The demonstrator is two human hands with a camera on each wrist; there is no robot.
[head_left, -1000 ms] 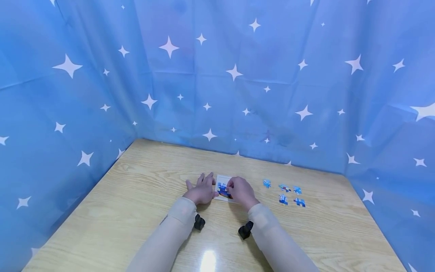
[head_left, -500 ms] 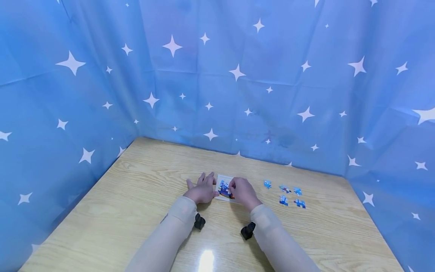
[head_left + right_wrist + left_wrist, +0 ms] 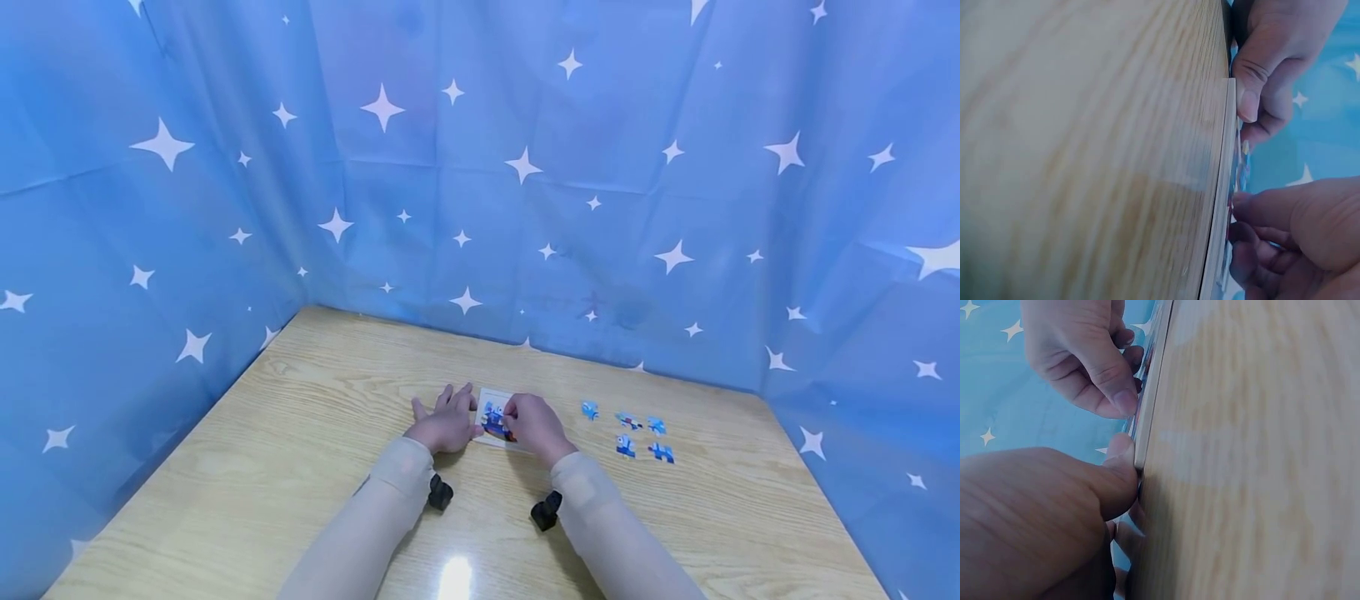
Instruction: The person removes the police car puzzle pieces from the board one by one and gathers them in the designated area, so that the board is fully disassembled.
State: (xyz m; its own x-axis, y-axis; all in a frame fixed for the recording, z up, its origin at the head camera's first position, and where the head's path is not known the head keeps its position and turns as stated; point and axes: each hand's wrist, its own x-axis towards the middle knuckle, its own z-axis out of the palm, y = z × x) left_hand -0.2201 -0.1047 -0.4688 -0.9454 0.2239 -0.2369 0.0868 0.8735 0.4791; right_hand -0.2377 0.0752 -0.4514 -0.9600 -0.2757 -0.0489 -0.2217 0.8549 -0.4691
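Observation:
A small white-bordered jigsaw board (image 3: 491,392) lies on the table, its picture (image 3: 493,417) of blue pieces partly laid in. My left hand (image 3: 444,422) rests at the board's left side, fingers spread on the table. In the left wrist view its thumb presses the board's edge (image 3: 1149,406). Over the board's right part, my right hand (image 3: 534,425) has its fingers curled and thumb tip against the fingers, pinching at a puzzle piece mostly hidden by the hand. The right wrist view has that thumb and fingers (image 3: 1244,244) right at the board's surface.
To the right lie several loose puzzle pieces, among them a light blue one (image 3: 590,409), one with an eye (image 3: 626,446) and a darker blue one (image 3: 662,452). A blue star-patterned curtain (image 3: 480,167) stands behind the wooden table (image 3: 337,375).
My right hand has shifted very slightly to the right over the board, showing a bit more of the picture. My left hand keeps its place, and the loose pieces have not moved.

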